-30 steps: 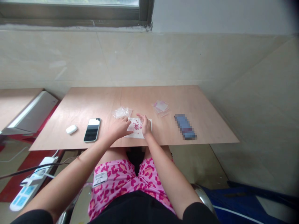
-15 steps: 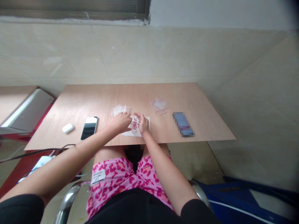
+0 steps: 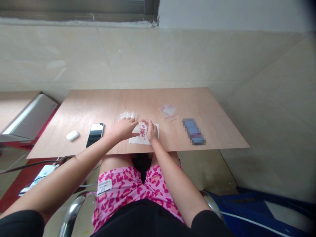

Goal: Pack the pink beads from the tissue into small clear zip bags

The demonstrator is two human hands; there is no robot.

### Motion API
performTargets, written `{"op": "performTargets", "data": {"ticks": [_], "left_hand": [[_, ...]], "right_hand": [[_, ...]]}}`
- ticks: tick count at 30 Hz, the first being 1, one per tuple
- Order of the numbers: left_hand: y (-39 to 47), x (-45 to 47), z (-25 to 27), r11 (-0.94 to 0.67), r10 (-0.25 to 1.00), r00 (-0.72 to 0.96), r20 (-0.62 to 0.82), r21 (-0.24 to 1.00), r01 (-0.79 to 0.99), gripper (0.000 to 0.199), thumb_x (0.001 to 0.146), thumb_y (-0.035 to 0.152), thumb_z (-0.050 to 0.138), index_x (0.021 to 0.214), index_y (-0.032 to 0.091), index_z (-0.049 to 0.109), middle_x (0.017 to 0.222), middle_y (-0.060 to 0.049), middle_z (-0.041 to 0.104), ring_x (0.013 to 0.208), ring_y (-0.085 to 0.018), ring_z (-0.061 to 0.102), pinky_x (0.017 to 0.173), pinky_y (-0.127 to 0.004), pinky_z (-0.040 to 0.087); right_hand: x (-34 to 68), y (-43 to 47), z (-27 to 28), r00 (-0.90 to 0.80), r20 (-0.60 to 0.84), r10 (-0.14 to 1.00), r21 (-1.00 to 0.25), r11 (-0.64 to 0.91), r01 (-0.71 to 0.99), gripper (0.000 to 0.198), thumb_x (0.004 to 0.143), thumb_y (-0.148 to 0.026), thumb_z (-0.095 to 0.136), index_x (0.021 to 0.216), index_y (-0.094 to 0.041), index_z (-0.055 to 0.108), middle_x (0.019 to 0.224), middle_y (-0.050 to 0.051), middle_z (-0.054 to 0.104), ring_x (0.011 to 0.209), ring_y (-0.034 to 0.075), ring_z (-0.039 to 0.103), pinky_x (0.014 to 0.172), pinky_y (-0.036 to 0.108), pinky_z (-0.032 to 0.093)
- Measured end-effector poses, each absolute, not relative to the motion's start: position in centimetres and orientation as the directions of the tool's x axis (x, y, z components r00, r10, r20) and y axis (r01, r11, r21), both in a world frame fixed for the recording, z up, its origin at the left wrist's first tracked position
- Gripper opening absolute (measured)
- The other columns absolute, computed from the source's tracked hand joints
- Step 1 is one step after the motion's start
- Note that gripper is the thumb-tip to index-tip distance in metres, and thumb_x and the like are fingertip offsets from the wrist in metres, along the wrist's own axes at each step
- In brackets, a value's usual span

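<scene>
Red pieces lie loose — seemingly unfinished. Left hand at nine o'clock, right hand at three: both half-open, hold unclear.

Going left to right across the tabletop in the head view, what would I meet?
Small white case, phone, left hand, small red pieces, right hand, right-side pile of clear packets, pixelated blue item.

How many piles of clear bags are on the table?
2: a left pile, partly hidden by the left hand, and a right pile beyond the right hand.
</scene>
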State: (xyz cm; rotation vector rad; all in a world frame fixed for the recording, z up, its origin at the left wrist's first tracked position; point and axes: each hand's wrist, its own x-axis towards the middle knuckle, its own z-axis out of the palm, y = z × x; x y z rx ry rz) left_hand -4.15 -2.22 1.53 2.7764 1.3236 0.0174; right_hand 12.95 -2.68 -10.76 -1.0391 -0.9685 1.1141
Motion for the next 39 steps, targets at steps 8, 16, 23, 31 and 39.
{"op": "performTargets", "data": {"ticks": [8, 16, 23, 31, 39], "left_hand": [[1.9, -10.2, 1.8, -0.176, 0.957, 0.291, 0.002, 0.800, 0.573, 0.054, 0.099, 0.065, 0.051, 0.120, 0.020, 0.074, 0.114, -0.011, 0.078, 0.106, -0.029, 0.071, 0.096, -0.044, 0.055], [5.4, -13.0, -2.1, -0.004, 0.997, 0.064, -0.032, 0.867, 0.499, 0.070, 0.099, 0.073, 0.038, 0.117, 0.014, 0.071, 0.128, -0.016, 0.074, 0.121, -0.033, 0.067, 0.110, -0.047, 0.049], [4.2, -11.6, -6.6, -0.307, 0.952, 0.285, 0.116, 0.389, 0.868, 0.088, 0.100, 0.071, 0.042, 0.159, 0.006, 0.037, 0.163, -0.027, 0.042, 0.153, -0.041, 0.037, 0.125, -0.054, 0.028], [3.5, -11.5, -7.7, -0.380, 0.923, 0.355, 0.150, 0.208, 0.901, 0.091, 0.101, 0.072, 0.038, 0.162, 0.005, 0.031, 0.168, -0.028, 0.033, 0.159, -0.044, 0.024, 0.127, -0.058, 0.017], [2.4, -11.5, -7.1, -0.345, 0.928, 0.263, 0.264, 0.341, 0.875, 0.088, 0.102, 0.065, 0.044, 0.163, 0.003, 0.024, 0.165, -0.030, 0.037, 0.154, -0.043, 0.034, 0.124, -0.056, 0.030]], "right_hand": [[12.9, -2.5, -11.3, 0.178, 0.058, 0.982, -0.975, 0.094, -0.200, 0.064, 0.103, -0.068, 0.038, 0.108, -0.020, 0.081, 0.119, 0.011, 0.079, 0.118, 0.028, 0.071, 0.110, 0.044, 0.051], [12.9, -2.6, -11.1, 0.177, 0.057, 0.983, -0.983, 0.086, -0.160, 0.066, 0.102, -0.070, 0.039, 0.106, -0.020, 0.082, 0.114, 0.011, 0.080, 0.112, 0.027, 0.073, 0.107, 0.043, 0.052], [12.8, -2.7, -11.0, 0.190, 0.056, 0.980, -0.985, 0.085, -0.149, 0.065, 0.101, -0.071, 0.041, 0.106, -0.020, 0.082, 0.115, 0.012, 0.080, 0.114, 0.027, 0.073, 0.107, 0.043, 0.052], [12.9, -2.7, -11.0, 0.190, 0.061, 0.980, -0.989, 0.085, -0.121, 0.065, 0.101, -0.071, 0.042, 0.106, -0.019, 0.082, 0.115, 0.012, 0.080, 0.112, 0.027, 0.073, 0.106, 0.042, 0.053], [12.8, -2.3, -10.4, 0.197, 0.036, 0.980, -0.982, 0.072, -0.177, 0.055, 0.099, -0.064, 0.050, 0.106, -0.018, 0.080, 0.117, 0.013, 0.079, 0.116, 0.028, 0.071, 0.108, 0.044, 0.051]]}}
